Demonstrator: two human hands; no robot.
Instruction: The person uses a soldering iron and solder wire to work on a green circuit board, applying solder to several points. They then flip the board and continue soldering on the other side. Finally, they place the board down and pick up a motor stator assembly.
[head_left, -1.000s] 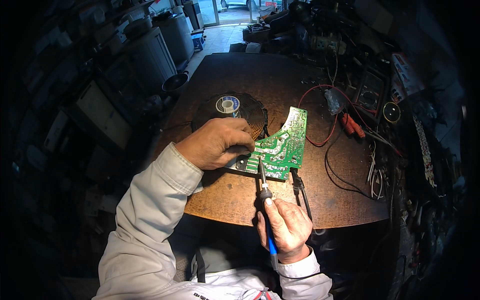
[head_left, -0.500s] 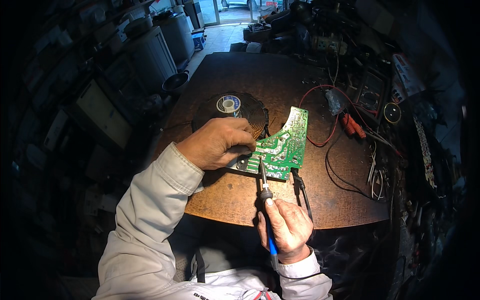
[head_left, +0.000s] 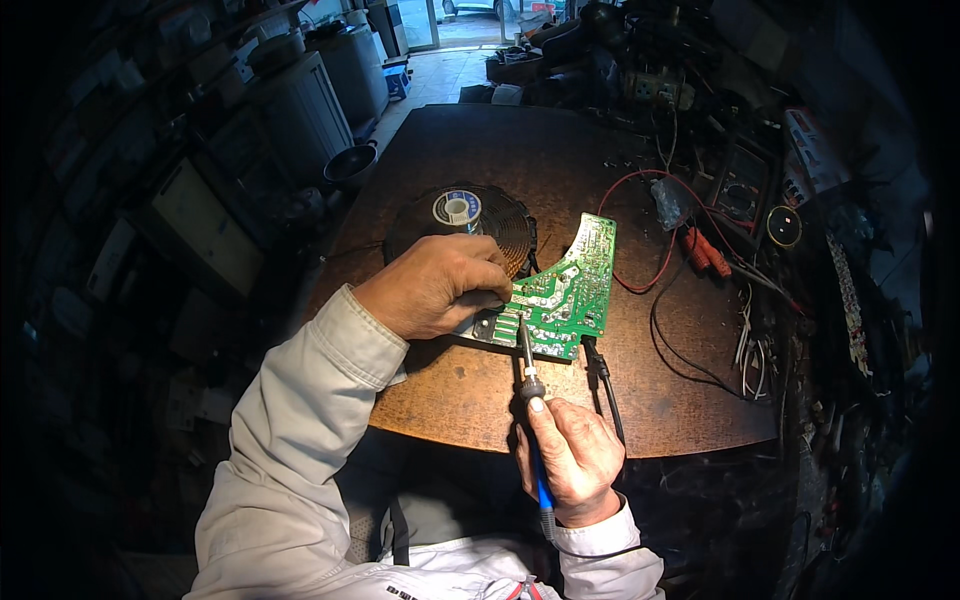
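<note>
A green circuit board (head_left: 595, 285) lies solder side up on the brown table, its curved edge toward the coil. My right hand (head_left: 570, 450) grips a soldering iron (head_left: 541, 480) with a blue handle, and the iron's tip meets the board among the solder joints at its lower left part. Over the board's left edge, my left hand (head_left: 440, 285) is closed in a pinch; whatever is between its fingertips is hidden. Behind that hand a solder spool (head_left: 457, 208) stands on a flat round coil (head_left: 510, 225). A black cable (head_left: 603, 375) leaves the board's near edge.
Red and black leads curve over the table's right side, near red clips (head_left: 707, 252) and a multimeter (head_left: 740, 190). A clear plastic bag (head_left: 670, 203) and loose white wires (head_left: 752, 345) lie there too. Clutter crowds the right; cabinets and a dark pan (head_left: 351, 163) stand left.
My right hand and the soldering iron have shifted very slightly left. Faint smoke at the lower right has faded. My left hand and the circuit board stay put.
</note>
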